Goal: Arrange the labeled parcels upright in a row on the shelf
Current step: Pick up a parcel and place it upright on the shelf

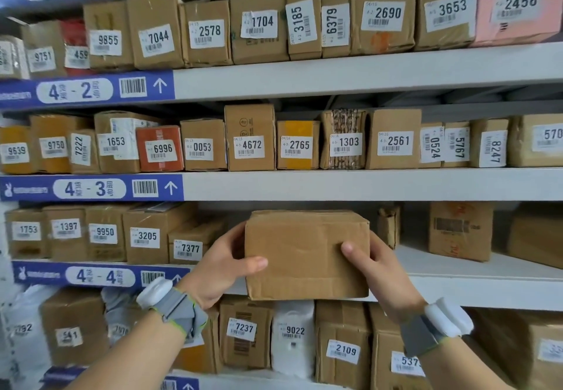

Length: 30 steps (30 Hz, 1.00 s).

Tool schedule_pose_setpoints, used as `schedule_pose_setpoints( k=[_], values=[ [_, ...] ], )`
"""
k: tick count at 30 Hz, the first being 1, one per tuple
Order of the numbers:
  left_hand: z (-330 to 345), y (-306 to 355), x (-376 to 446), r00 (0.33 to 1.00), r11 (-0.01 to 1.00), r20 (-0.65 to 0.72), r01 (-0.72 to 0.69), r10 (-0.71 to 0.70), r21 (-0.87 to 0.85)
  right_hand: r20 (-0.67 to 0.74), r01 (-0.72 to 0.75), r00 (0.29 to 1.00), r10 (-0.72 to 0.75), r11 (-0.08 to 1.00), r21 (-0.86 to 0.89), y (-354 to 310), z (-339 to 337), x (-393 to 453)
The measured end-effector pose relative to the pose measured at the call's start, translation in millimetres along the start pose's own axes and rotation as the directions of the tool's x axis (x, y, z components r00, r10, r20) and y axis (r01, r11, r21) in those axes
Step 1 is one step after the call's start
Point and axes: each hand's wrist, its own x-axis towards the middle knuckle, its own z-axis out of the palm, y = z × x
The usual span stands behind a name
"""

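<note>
Two hands hold one plain brown cardboard parcel [307,254].
Left hand [224,268] and right hand [376,268] grip its sides, thumbs curled on the front.

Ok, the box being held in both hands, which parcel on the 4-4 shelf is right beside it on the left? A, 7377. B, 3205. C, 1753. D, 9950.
A: the box, held by the left hand and right hand, sits just right of parcel 7377, the last labeled one in that row.
</note>
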Motion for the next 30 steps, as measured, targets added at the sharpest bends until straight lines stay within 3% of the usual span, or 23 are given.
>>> schedule_pose_setpoints(
  k=[10, 16, 23, 27, 30],
  values=[
    [5, 6, 0, 0.987, 0.982, -0.112, 0.101, -0.120, -0.160, 0.041, 0.028, 0.999, -0.033, 0.993, 0.116, -6, -1, -12],
    [12, 12, 0, 0.964, 0.961, -0.134, 0.202, -0.229, -0.190, 0.136, -0.024, 0.991, 0.011, 0.995, 0.095, -7, -7, -20],
    [15, 11, 3, 0.908, 0.911, -0.190, 0.319, -0.372, -0.263, 0.243, 0.038, 0.969, -0.038, 0.999, 0.004, -5, -12, -25],
    [20, 16, 0, 0.915, 0.904, -0.129, 0.342, -0.382, -0.255, 0.232, 0.035, 0.972, -0.040, 0.999, 0.026, -2, -13, -24],
    [20, 15, -6, 0.954, 0.921, -0.079, 0.256, -0.291, -0.293, 0.140, 0.034, 0.989, -0.042, 0.998, 0.057, -2, -13, -23]
  ],
)
